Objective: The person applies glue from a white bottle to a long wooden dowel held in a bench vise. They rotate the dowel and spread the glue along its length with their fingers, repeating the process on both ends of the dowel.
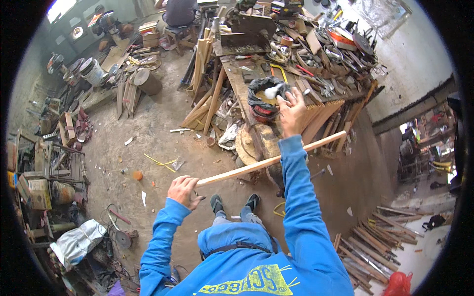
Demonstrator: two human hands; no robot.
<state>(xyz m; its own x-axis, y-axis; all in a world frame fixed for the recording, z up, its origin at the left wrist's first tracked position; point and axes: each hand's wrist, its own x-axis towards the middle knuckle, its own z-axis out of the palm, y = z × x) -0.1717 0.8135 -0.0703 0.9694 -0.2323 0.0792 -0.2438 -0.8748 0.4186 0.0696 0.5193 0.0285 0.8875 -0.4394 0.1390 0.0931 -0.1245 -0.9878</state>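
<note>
My left hand (182, 191) is closed around the near left end of a long, pale wooden strip (237, 171). The strip slants up to the right, passing beneath my right forearm over a worn wooden block (266, 138). Out over the bench corner, my right hand (292, 113) has its fingers bent, with the tips at a soft white wad (272, 92). That wad is at the mouth of a container lined with black plastic (256, 98), which has something yellowish inside. The fingers partly hide where they meet the wad.
A cluttered workbench (237, 81) bears a yellow-handled tool (280, 71) and many hand tools. Boards (210, 106) lean at its left side. Wooden offcuts (375, 241) lie at lower right, near a red bag (397, 283). A yellow strap (160, 162) lies on the floor. A person (180, 12) sits far back.
</note>
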